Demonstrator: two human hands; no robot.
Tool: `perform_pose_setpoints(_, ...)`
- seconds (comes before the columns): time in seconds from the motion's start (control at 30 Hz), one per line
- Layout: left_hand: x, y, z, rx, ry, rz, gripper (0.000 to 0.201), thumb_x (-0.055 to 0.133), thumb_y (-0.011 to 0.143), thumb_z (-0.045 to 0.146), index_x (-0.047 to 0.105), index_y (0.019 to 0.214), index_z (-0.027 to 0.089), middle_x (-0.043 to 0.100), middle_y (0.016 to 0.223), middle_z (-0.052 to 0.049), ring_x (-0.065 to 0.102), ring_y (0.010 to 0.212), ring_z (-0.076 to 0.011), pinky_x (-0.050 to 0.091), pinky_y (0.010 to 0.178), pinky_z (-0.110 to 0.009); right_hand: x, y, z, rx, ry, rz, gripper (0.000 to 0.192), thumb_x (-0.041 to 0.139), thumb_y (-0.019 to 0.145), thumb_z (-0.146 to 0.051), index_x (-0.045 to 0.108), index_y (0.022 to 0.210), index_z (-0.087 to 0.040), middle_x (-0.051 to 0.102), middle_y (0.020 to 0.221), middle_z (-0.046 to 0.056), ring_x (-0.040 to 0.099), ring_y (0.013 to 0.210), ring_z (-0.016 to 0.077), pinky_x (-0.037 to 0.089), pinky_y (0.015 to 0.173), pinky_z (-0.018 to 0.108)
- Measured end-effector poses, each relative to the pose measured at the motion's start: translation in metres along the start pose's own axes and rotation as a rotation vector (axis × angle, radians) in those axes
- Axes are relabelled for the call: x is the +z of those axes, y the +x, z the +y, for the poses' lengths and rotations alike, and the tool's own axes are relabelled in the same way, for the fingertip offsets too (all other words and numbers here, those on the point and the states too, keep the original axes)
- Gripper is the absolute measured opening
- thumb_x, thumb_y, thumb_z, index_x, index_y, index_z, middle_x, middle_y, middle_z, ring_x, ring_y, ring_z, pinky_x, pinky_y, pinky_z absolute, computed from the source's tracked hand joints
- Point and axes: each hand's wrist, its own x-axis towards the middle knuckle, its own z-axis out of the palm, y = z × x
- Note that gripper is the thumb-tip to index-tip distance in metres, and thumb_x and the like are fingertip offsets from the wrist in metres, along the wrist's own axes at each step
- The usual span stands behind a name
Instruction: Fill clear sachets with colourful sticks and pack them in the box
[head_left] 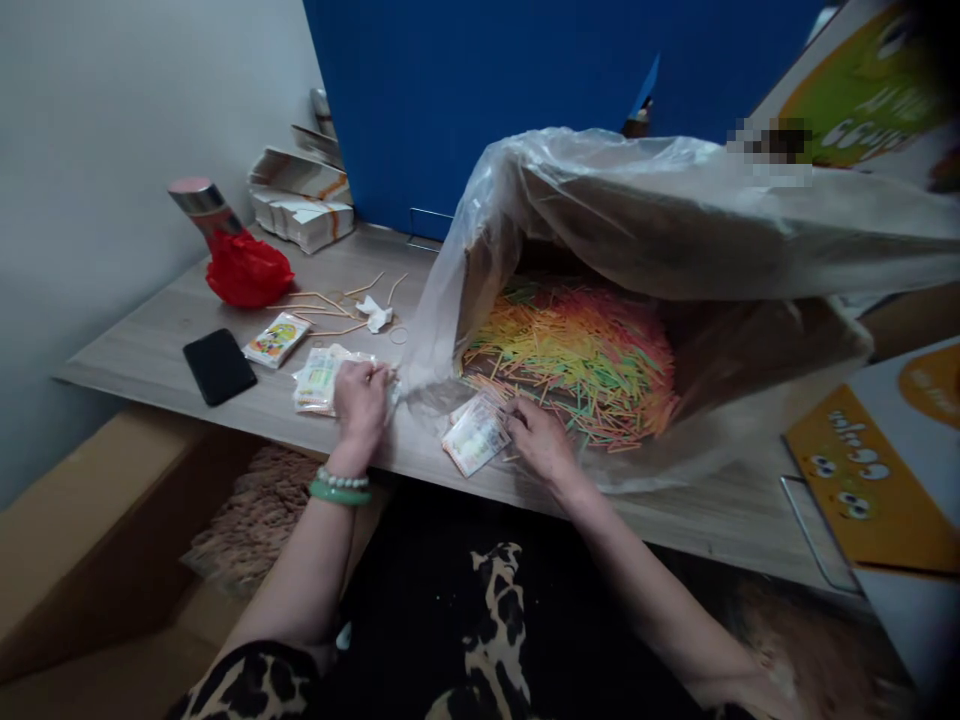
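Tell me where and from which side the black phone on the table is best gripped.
The black phone lies flat near the table's front edge, with bare wood around it. Probably best pinched across its two long edges from above, coming in from the front; the left hand is nearer. The small printed packet sits close to its right, so approach with care.

Dim, soft light; warped, blurred edges

Sticks [577, 360] orange/yellow/green/pink; bag [249, 270] red; phone [219, 366] blk; bracelet [339, 493] green; panel [480, 90] blue.
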Motion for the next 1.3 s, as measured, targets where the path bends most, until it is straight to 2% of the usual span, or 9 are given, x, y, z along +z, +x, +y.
perform_pose_setpoints(0.17,0.001,0.024,-0.022,0.063,0.565,0.088,0.022,0.049,0.092,0.027,0.067,0.088,0.015,0.06,0.111,-0.02,0.052,0.103,-0.034,0.037,0.085,-0.046,0.011,-0.011,-0.004,0.059,-0.433,-0.078,0.033,0.05,0.093,-0.036,0.063,0.113,-0.013,0.058,0.127,0.02,0.053,0.116,0.0344,0.04,0.095,0.044)
perform_pose_setpoints(0.37,-0.009,0.0,-0.004,0.148,0.484,0.177,0.026,0.055,0.09,0.028,0.066,0.112,0.017,0.057,0.126,-0.018,0.051,0.114,-0.0355,0.038,0.093,-0.048,0.016,-0.002,0.005,0.044,-0.393,-0.088,0.022,0.047,0.093,-0.022,0.069,0.097,-0.018,0.067,0.11,0.013,0.058,0.107,0.0265,0.042,0.089,0.035)
perform_pose_setpoints(0.43,-0.004,-0.021,0.01,0.249,0.312,0.073,0.024,0.052,0.092,0.029,0.069,0.104,0.017,0.062,0.116,-0.016,0.056,0.106,-0.0313,0.041,0.091,-0.044,0.01,0.0,0.009,0.016,-0.392,-0.059,0.027,0.043,0.094,-0.019,0.07,0.097,-0.02,0.069,0.107,0.01,0.06,0.103,0.025,0.042,0.088,0.035)
perform_pose_setpoints(0.5,0.009,-0.043,0.026,0.366,0.083,-0.146,0.021,0.051,0.093,0.028,0.07,0.095,0.019,0.066,0.1,-0.012,0.06,0.096,-0.0263,0.045,0.088,-0.039,0.002,0.0,0.011,-0.022,-0.389,-0.031,0.03,0.042,0.095,-0.019,0.071,0.099,-0.022,0.07,0.107,0.01,0.06,0.104,0.0256,0.04,0.092,0.037)
perform_pose_setpoints(0.63,0.042,-0.07,0.056,0.467,-0.26,-0.458,0.026,0.065,0.081,0.02,0.071,0.107,0.021,0.067,0.111,-0.01,0.06,0.105,-0.0258,0.045,0.096,-0.04,-0.009,-0.002,0.014,-0.169,-0.271,0.067,0.029,0.045,0.094,-0.02,0.073,0.104,-0.025,0.07,0.108,0.008,0.059,0.104,0.0251,0.039,0.095,0.038)
perform_pose_setpoints(0.8,0.061,-0.069,0.073,0.364,-0.425,-0.673,0.013,0.066,0.075,0.017,0.069,0.062,0.018,0.065,0.075,-0.005,0.058,0.077,-0.0196,0.045,0.076,-0.033,-0.017,-0.002,0.021,-0.437,0.014,0.04,0.028,0.044,0.094,-0.019,0.071,0.099,-0.025,0.071,0.098,0.004,0.061,0.095,0.0201,0.044,0.087,0.033)
perform_pose_setpoints(0.9,0.059,-0.067,0.072,0.127,-0.635,-0.717,0.015,0.068,0.074,0.024,0.067,0.061,0.017,0.061,0.063,-0.001,0.054,0.065,-0.0157,0.044,0.067,-0.029,-0.027,0.013,0.026,-0.35,0.045,0.02,0.029,0.04,0.097,-0.022,0.069,0.101,-0.022,0.071,0.096,0.004,0.063,0.091,0.0189,0.046,0.082,0.03)
perform_pose_setpoints(1.07,0.05,-0.068,0.068,-0.203,-0.924,-0.655,0.023,0.077,0.067,0.034,0.072,0.081,0.016,0.071,0.08,-0.004,0.061,0.071,-0.0162,0.049,0.069,-0.029,-0.038,0.064,0.022,-0.196,-0.495,0.106,0.031,0.041,0.093,-0.012,0.067,0.11,-0.014,0.066,0.112,0.016,0.054,0.109,0.0271,0.04,0.094,0.038)
perform_pose_setpoints(1.3,0.049,-0.066,0.062,-0.256,-0.922,-0.668,0.023,0.079,0.064,0.035,0.07,0.074,0.016,0.066,0.066,0.0,0.053,0.057,-0.0126,0.043,0.055,-0.024,-0.027,0.127,0.019,-0.318,-0.782,0.068,0.035,0.037,0.094,-0.007,0.062,0.119,-0.008,0.058,0.127,0.021,0.047,0.12,0.0312,0.035,0.098,0.045)
